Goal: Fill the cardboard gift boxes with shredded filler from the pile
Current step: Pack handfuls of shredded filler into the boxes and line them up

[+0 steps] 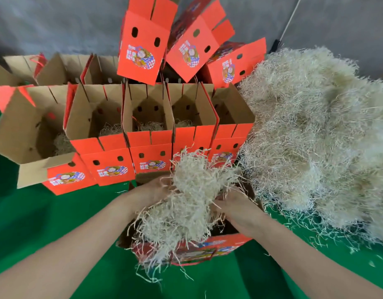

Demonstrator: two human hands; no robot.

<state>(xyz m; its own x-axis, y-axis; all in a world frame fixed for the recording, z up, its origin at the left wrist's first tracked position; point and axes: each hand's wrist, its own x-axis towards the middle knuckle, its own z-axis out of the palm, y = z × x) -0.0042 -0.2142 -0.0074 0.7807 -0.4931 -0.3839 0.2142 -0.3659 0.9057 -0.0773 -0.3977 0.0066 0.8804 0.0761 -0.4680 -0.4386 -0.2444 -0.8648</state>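
Observation:
A big clump of pale shredded filler [186, 199] sits between my hands above a red gift box [216, 244] lying close in front of me; strands spill over its near edge. My left hand [151, 190] grips the clump from the left, and my right hand [233, 206] grips it from the right. The large filler pile [315, 134] lies to the right on the green cloth. A row of open red and brown gift boxes [147, 126] stands behind, each with a little filler at the bottom.
More open boxes [63, 67] stand in a back row at left. Several red boxes [143, 44] are stacked tilted on top at the centre back. Green cloth [35, 212] covers the surface; grey floor lies beyond.

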